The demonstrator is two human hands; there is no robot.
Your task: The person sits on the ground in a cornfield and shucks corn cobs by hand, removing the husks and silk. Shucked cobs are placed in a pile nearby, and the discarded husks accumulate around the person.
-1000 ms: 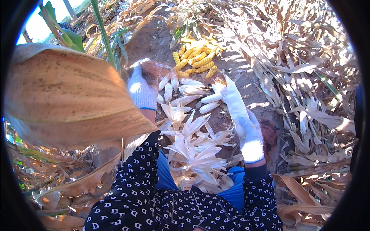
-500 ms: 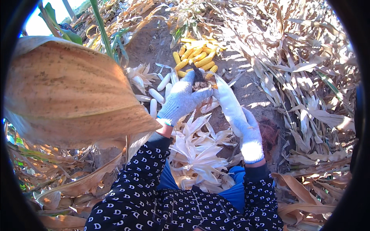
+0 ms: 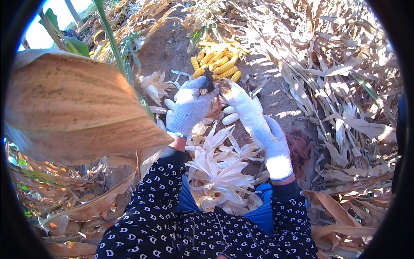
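Note:
My right hand [image 3: 273, 139], in a pale knit glove, is closed round the lower part of an ear of corn [image 3: 243, 105] in its whitish husk. The ear leans up and to the left, and some kernels show at its opened tip. Beside that tip my gloved left hand [image 3: 189, 107] is closed on a dark tuft of corn silk [image 3: 208, 82], with reddish strands hanging below its fingers. Loose pale husks [image 3: 220, 166] lie between my legs, under both hands.
Beyond my hands, yellow husked ears [image 3: 220, 60] lie piled on bare soil. Several whitish ears [image 3: 230, 118] lie nearer. A large dry leaf [image 3: 77, 108] juts in at the left, close to my left forearm. Dry stalks and leaves [image 3: 340, 99] cover the right side. Reddish silk [image 3: 300, 149] lies beside my right wrist.
My left hand has closed round the dark silk and shifted slightly left, away from the ear. The ear's tip has moved a little left and shows more kernels.

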